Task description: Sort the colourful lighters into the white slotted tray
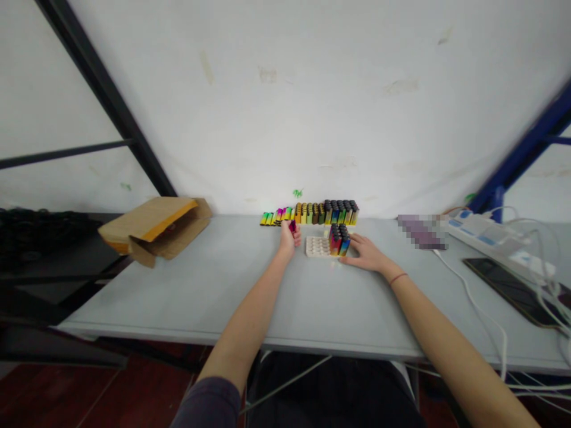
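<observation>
My left hand [289,238] is closed around a dark pink lighter [292,226], just left of a white tray [317,246] with rows of round sockets. Most of that lighter is hidden by my fingers. Upright lighters [339,241] with black tops and bright gradient bodies fill the tray's right end. My right hand [366,254] spans this end, thumb along the near edge and fingers at the far side, holding the tray. Behind the tray, by the wall, stand black-topped lighters [341,212] in a block and yellowish lighters [310,213]. Green and pink lighters [277,216] lie at their left.
An open cardboard box [154,223] lies on its side at the left of the grey table [191,291]. At the right are a pixelated object [422,232], a white power strip [499,241], a dark phone [508,288] and tangled white cables [473,297]. A wall closes off the back.
</observation>
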The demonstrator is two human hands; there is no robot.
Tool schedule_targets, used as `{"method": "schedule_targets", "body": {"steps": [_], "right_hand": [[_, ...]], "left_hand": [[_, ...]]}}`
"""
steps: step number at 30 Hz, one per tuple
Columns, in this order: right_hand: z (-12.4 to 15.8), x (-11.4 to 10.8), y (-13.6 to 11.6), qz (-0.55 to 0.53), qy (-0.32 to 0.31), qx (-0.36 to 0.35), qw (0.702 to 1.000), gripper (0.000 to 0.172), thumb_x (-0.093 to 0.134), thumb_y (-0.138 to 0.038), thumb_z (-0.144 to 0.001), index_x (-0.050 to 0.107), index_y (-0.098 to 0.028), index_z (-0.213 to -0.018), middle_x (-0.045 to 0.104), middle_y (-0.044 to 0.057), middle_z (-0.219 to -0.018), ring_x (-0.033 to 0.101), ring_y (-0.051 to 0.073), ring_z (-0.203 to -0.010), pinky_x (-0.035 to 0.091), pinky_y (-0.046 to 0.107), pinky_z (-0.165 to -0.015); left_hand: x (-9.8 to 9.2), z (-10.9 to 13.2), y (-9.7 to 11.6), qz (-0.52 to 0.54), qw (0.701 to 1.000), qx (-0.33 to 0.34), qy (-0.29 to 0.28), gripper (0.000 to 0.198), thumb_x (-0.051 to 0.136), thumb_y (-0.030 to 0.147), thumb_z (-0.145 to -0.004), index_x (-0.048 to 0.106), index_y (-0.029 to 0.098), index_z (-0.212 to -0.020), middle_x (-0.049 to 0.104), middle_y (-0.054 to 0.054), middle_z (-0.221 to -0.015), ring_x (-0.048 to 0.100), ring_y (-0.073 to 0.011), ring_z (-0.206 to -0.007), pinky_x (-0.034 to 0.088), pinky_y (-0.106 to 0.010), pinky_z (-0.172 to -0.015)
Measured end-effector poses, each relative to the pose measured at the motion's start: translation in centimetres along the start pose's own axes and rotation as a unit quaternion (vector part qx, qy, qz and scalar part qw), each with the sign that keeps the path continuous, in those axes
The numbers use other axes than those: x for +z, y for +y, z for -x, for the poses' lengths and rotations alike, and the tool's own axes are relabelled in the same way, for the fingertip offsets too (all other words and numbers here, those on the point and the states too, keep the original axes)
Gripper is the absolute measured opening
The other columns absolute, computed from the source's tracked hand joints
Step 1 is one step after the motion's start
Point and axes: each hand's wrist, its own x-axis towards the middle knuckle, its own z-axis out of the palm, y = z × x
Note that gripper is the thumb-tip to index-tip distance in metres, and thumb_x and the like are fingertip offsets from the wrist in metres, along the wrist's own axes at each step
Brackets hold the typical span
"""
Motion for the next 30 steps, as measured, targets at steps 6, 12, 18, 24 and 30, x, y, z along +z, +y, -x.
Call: {"method": "schedule_targets", "body": {"steps": [6,12,18,24,30], "right_hand": [[0.0,-0.2,-0.1,0.005,-0.011,0.001,1.000,0.094,0.058,-0.078,-0.087,0.058,-0.009,-0.150,0.053,0.025,-0.156,0.050,0.043,-0.143,0.040,0.056,-0.120],[0.0,0.0,0.0,-0.005,-0.001,-0.002,1.000,0.088,0.059,-0.079,-0.086,0.060,-0.017,-0.149,0.056,0.021,-0.155,0.051,0.044,-0.142,0.040,0.059,-0.119],[0.0,-0.1,0.0,-0.008,-0.003,-0.005,1.000,0.087,0.060,-0.077,-0.087,0.060,-0.017,-0.149,0.056,0.020,-0.155,0.051,0.043,-0.142,0.040,0.058,-0.119],[-0.1,-0.1,0.0,-0.006,-0.009,0.002,1.000,0.089,0.061,-0.078,-0.086,0.059,-0.015,-0.149,0.055,0.021,-0.155,0.050,0.042,-0.144,0.039,0.055,-0.121],[0.0,0.1,0.1,0.003,-0.004,0.001,1.000,0.088,0.059,-0.079,-0.087,0.059,-0.016,-0.149,0.055,0.021,-0.156,0.049,0.042,-0.144,0.040,0.057,-0.119]], "left_hand": [[0.1,0.0,0.1,-0.009,1.000,0.000,-0.006,0.051,0.045,0.066,-0.091,0.036,0.024,-0.063,0.026,0.009,-0.043,0.019,-0.0060,-0.032,0.013,-0.020,-0.035],[-0.1,-0.1,0.1,-0.024,1.000,-0.010,-0.016,0.050,0.041,0.062,-0.094,0.037,0.024,-0.062,0.025,0.008,-0.043,0.018,-0.0062,-0.033,0.012,-0.020,-0.036],[0.2,0.2,-0.1,-0.016,1.000,0.014,0.021,0.050,0.042,0.062,-0.095,0.035,0.024,-0.064,0.023,0.009,-0.044,0.015,-0.0060,-0.034,0.010,-0.020,-0.037],[0.4,0.2,-0.4,-0.037,0.998,0.040,0.028,0.048,0.040,0.063,-0.098,0.039,0.023,-0.070,0.025,0.009,-0.049,0.020,-0.0073,-0.038,0.015,-0.020,-0.039],[0.6,-0.1,-1.4,-0.195,0.955,0.222,0.039,0.030,0.066,0.049,-0.093,0.053,0.023,-0.083,0.053,0.002,-0.070,0.054,-0.0138,-0.066,0.045,-0.024,-0.063]]}}
